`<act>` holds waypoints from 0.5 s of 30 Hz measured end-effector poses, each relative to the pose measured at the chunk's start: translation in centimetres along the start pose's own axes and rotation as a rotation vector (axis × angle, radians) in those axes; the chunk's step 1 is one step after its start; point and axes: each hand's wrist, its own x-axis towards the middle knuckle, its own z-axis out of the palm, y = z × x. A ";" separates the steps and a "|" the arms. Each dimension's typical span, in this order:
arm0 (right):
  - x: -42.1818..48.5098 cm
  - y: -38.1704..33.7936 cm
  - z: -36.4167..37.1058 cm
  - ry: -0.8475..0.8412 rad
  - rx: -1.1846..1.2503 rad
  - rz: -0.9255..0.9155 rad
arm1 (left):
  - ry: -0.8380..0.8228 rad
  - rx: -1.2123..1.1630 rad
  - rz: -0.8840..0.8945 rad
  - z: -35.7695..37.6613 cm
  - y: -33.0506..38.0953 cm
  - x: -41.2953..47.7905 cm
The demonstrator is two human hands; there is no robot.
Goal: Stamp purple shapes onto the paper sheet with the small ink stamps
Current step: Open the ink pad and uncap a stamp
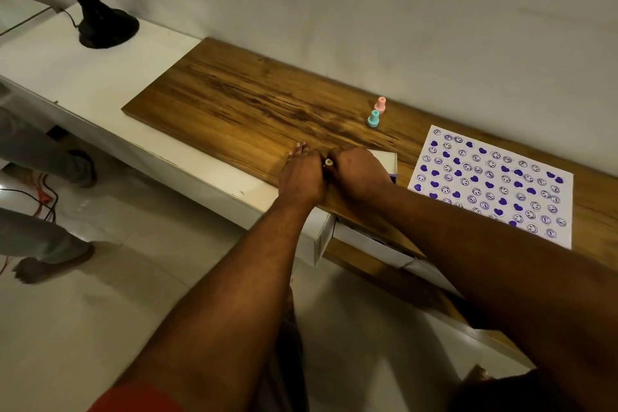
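The white paper sheet [495, 184] lies at the right of the wooden board [240, 100], covered with purple hearts and smiley faces. Two small stamps stand upright on the board beyond my hands: a teal stamp [373, 119] and a pink stamp [380, 104]. My left hand [302, 177] and my right hand [357, 174] are pressed together near the board's front edge, both closed around a small yellowish stamp [328, 162], of which only the tip shows between them. A white box [388, 160] lies partly hidden under my right hand.
The board rests on a white counter [67, 77] against a grey wall. A dark fan base [105, 27] stands at the far left. Another person's legs and bare feet [43, 261] are on the tiled floor at left, near loose cables [40, 197].
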 end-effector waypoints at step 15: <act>-0.9 0.7 0.2 0.061 0.070 -0.054 | -0.028 -0.069 0.029 0.9 -0.9 0.3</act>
